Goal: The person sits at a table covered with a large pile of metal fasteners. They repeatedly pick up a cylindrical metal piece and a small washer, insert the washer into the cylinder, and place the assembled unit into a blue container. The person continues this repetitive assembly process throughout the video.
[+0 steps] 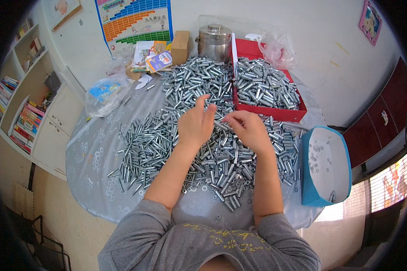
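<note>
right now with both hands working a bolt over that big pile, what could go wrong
1. The loose pile of metal bolts spreads close to the round table's near edge, so a nudge from a forearm could likely roll some off.
2. The blue box overhangs the table's right edge and might tip.
3. The left hand and right hand hold one small bolt by the fingertips; it could slip into the pile.

Both hands meet over a heap of silvery bolts (203, 135) covering a round grey table (92, 153). The left hand (195, 123) and right hand (248, 128) pinch one bolt (221, 125) between them, fingertips close; whether a washer sits on it is too small to tell. A red tray (276, 113) of more bolts lies beyond, a blue box (325, 167) to the right, a steel pot (214, 41) at the back.
</note>
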A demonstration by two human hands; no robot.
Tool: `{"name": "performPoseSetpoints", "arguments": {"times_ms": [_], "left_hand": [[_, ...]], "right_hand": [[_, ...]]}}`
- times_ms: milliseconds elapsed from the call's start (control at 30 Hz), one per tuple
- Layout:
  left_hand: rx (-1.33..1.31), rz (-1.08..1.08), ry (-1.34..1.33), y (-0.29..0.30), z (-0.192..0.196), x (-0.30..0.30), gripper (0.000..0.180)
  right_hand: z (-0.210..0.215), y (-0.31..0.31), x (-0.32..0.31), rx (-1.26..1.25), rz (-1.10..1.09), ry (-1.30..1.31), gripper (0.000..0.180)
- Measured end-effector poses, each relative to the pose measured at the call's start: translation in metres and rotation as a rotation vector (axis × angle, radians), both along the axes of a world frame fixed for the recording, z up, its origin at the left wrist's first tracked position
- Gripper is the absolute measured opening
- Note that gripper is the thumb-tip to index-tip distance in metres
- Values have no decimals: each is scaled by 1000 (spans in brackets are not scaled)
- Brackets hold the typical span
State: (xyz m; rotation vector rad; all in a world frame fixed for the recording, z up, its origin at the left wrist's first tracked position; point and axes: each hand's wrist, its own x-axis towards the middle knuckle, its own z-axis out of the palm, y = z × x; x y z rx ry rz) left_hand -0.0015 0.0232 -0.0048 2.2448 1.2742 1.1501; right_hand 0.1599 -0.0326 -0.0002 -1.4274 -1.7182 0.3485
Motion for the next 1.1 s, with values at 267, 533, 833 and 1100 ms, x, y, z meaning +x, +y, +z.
{"name": "performPoseSetpoints", "arguments": {"times_ms": [267,533,833,1100], "left_hand": [[-159,131,221,9,-2,-1,67],[43,211,147,15,-12,-5,62],[-3,-50,-50,-3,0,9,35],[-13,-100,-117,-10,-4,12,32]], "right_hand": [[12,-17,36,-53,-364,-22,27],[36,-93,103,-186,-553,-99,27],[-10,-201,226,-1426,-457,-224,45],[-43,-201,220,-1278,-440,-256,37]]}}
